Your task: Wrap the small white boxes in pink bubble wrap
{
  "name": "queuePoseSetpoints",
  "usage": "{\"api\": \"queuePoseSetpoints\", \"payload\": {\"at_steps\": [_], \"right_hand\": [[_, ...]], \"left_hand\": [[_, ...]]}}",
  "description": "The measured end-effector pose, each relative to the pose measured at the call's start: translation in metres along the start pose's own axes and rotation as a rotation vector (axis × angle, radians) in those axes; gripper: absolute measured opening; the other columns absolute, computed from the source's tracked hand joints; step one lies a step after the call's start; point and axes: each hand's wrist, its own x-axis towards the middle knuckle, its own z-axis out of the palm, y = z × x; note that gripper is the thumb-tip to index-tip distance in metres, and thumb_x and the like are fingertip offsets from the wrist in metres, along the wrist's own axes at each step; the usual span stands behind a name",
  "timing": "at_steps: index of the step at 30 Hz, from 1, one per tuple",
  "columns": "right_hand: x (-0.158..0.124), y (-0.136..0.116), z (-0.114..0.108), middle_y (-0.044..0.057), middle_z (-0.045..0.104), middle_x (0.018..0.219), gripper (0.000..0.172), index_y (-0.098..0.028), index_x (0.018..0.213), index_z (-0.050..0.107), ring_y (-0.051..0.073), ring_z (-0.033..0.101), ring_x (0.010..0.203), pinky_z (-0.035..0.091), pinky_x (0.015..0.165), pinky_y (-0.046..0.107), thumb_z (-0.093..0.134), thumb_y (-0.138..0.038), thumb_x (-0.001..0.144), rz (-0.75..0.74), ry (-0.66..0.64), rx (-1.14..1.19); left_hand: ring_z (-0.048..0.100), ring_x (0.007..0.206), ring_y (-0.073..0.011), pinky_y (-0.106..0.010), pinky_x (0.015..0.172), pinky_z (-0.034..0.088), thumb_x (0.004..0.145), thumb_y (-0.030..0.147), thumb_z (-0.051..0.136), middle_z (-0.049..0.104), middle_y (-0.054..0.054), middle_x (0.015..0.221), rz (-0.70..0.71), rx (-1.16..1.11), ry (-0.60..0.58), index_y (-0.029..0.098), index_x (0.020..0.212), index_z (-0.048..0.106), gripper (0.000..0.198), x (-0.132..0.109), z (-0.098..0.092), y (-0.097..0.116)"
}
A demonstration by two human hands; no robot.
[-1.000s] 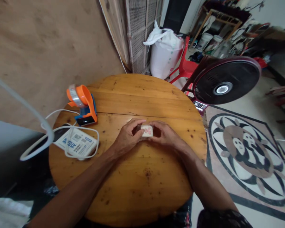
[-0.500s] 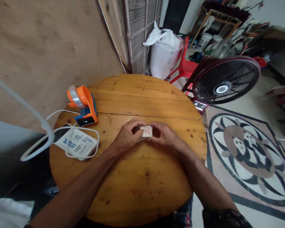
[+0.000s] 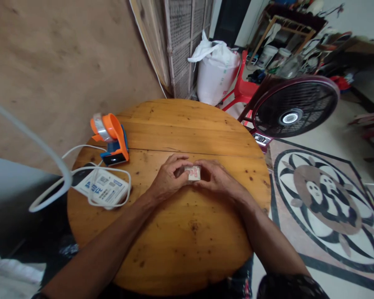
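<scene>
A small whitish box with red print (image 3: 193, 172) is held between my two hands over the middle of the round wooden table (image 3: 195, 241). My left hand (image 3: 171, 176) grips its left end, with the thumb on the near side and the fingers curled behind. From the other side my right hand (image 3: 216, 177) pinches the right end between thumb and index finger. The printed face points up toward me. My fingers cover both ends, and what the box contains cannot be seen.
An orange and blue tape dispenser (image 3: 112, 137) stands at the table's left edge. Nearer lies a white printed box (image 3: 104, 187) with a white cable (image 3: 129, 182) looped over it. Beyond the right edge is a fan (image 3: 294, 110). A white sack (image 3: 216, 72) and red chair (image 3: 244, 87) stand behind.
Both hands keep their grip on the small box, almost unmoved. The whole view has shifted very slightly.
</scene>
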Motion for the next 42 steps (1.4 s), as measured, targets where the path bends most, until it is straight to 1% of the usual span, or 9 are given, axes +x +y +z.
{"api": "queuePoseSetpoints", "payload": {"at_steps": [4, 6, 9, 16, 22, 28, 32, 37, 42], "right_hand": [[-0.002, 0.008, 0.001, 0.012, 0.058, 0.136, 0.074, -0.022, 0.138, 0.049, 0.030, 0.055, 0.123, 0.042, 0.103, 0.045, 0.076, -0.046, 0.073, -0.044, -0.002, 0.000], [-0.003, 0.011, 0.000, 0.012, 0.054, 0.140, 0.080, -0.025, 0.142, 0.045, 0.030, 0.052, 0.127, 0.041, 0.105, 0.047, 0.076, -0.049, 0.072, -0.026, -0.003, -0.006], [-0.005, 0.012, -0.003, 0.009, 0.052, 0.142, 0.077, -0.028, 0.142, 0.045, 0.030, 0.050, 0.130, 0.039, 0.107, 0.048, 0.076, -0.047, 0.073, 0.007, 0.002, -0.027], [-0.004, 0.007, -0.004, 0.009, 0.058, 0.135, 0.066, -0.027, 0.135, 0.052, 0.028, 0.054, 0.124, 0.041, 0.104, 0.046, 0.076, -0.044, 0.075, -0.049, -0.029, -0.040], [-0.004, 0.004, -0.003, 0.009, 0.062, 0.127, 0.056, -0.024, 0.126, 0.058, 0.027, 0.056, 0.119, 0.042, 0.102, 0.044, 0.075, -0.042, 0.076, -0.036, -0.002, -0.044], [-0.005, 0.012, -0.008, 0.014, 0.051, 0.142, 0.086, -0.023, 0.143, 0.042, 0.032, 0.048, 0.129, 0.038, 0.106, 0.051, 0.079, -0.046, 0.069, 0.031, -0.089, -0.054], [-0.006, 0.011, -0.009, 0.015, 0.051, 0.142, 0.086, -0.022, 0.143, 0.042, 0.033, 0.048, 0.128, 0.039, 0.104, 0.052, 0.079, -0.042, 0.068, 0.054, -0.128, -0.070], [-0.004, 0.001, -0.008, 0.014, 0.057, 0.137, 0.074, -0.021, 0.139, 0.048, 0.031, 0.052, 0.125, 0.040, 0.103, 0.049, 0.076, -0.039, 0.073, 0.047, -0.094, -0.095], [-0.003, -0.001, -0.004, 0.015, 0.062, 0.128, 0.070, -0.019, 0.136, 0.052, 0.031, 0.058, 0.117, 0.042, 0.101, 0.047, 0.075, -0.041, 0.074, 0.052, -0.048, -0.134]], "left_hand": [[0.054, 0.120, -0.0236, -0.043, 0.107, 0.041, 0.078, 0.017, 0.058, 0.060, -0.010, 0.122, 0.021, -0.005, 0.020, 0.019, 0.112, 0.067, 0.035, -0.001, -0.003, 0.002], [0.055, 0.120, -0.0235, -0.043, 0.106, 0.043, 0.078, 0.017, 0.058, 0.061, -0.010, 0.123, 0.000, -0.038, 0.018, 0.019, 0.114, 0.066, 0.037, 0.000, -0.006, 0.002], [0.055, 0.120, -0.0236, -0.042, 0.104, 0.045, 0.077, 0.018, 0.057, 0.061, -0.011, 0.122, -0.038, -0.056, 0.003, 0.018, 0.115, 0.066, 0.038, 0.000, -0.010, 0.002], [0.050, 0.126, -0.0273, -0.048, 0.110, 0.038, 0.076, 0.025, 0.064, 0.055, -0.013, 0.130, -0.004, 0.070, -0.098, 0.018, 0.108, 0.069, 0.033, 0.000, -0.015, -0.001], [0.049, 0.129, -0.0284, -0.048, 0.110, 0.038, 0.077, 0.026, 0.065, 0.052, -0.013, 0.133, 0.007, 0.118, -0.090, 0.019, 0.102, 0.070, 0.027, -0.002, -0.011, 0.000], [0.049, 0.128, -0.0290, -0.049, 0.110, 0.039, 0.072, 0.026, 0.068, 0.050, -0.012, 0.137, -0.060, 0.046, -0.140, 0.021, 0.134, 0.050, 0.065, 0.000, -0.019, 0.001], [0.049, 0.129, -0.0327, -0.051, 0.109, 0.040, 0.066, 0.028, 0.076, 0.047, -0.016, 0.143, -0.150, 0.016, -0.243, 0.021, 0.144, 0.039, 0.086, -0.003, -0.023, -0.005], [0.055, 0.123, -0.0282, -0.049, 0.106, 0.043, 0.072, 0.022, 0.069, 0.055, -0.014, 0.136, -0.170, -0.013, -0.281, 0.020, 0.146, 0.035, 0.082, -0.005, -0.019, 0.000], [0.056, 0.122, -0.0271, -0.046, 0.106, 0.043, 0.072, 0.019, 0.064, 0.056, -0.015, 0.135, -0.121, 0.010, -0.218, 0.017, 0.145, 0.036, 0.078, -0.004, -0.012, 0.006]]}}
